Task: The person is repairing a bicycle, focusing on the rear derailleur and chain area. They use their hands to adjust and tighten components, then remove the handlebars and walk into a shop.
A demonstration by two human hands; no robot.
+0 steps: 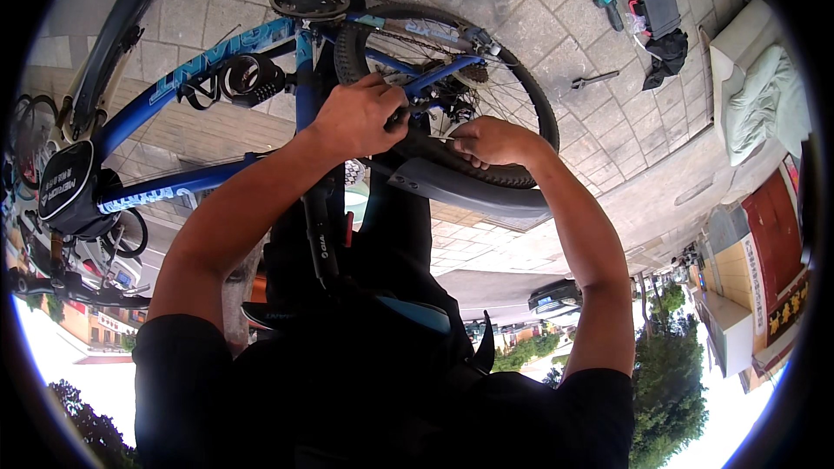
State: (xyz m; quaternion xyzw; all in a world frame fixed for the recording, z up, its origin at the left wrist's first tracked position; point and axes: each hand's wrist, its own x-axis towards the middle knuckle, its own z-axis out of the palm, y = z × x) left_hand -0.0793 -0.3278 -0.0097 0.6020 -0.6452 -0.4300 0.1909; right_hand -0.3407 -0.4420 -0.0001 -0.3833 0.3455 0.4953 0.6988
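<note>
Head view: two bare hands work at the rear-wheel area of a blue bicycle (184,180), directly in front of the torso.
Left hand (363,111): fingers curled into a narrow, fist-like shape, knuckles up; set over the edge of the rear tyre (349,54), beside the blue frame tubes.
Right hand (497,144): fingers bent inward, thumb side toward the left hand; gap narrow; set just above the black mudguard (473,189).
Grip content: small dark parts lie at the fingers of both hands, but shadow hides the contact; whether either hand holds a part cannot be told.
Hand spacing: near each other, a short gap between, left hand slightly higher in view.
Bicycle position: frame extends to the left of the hands, rear wheel to the right and beyond them.
Frame fittings: coiled cable lock (250,80) beside the blue tubes; black bag (69,184) farther left.
Crank area: chainring (306,3) beyond the left hand.
Pavement tools: wrench (597,80) lying flat, apart from the wheel; teal-and-black power drill (608,2) farther off, beside a dark case (660,9).
</note>
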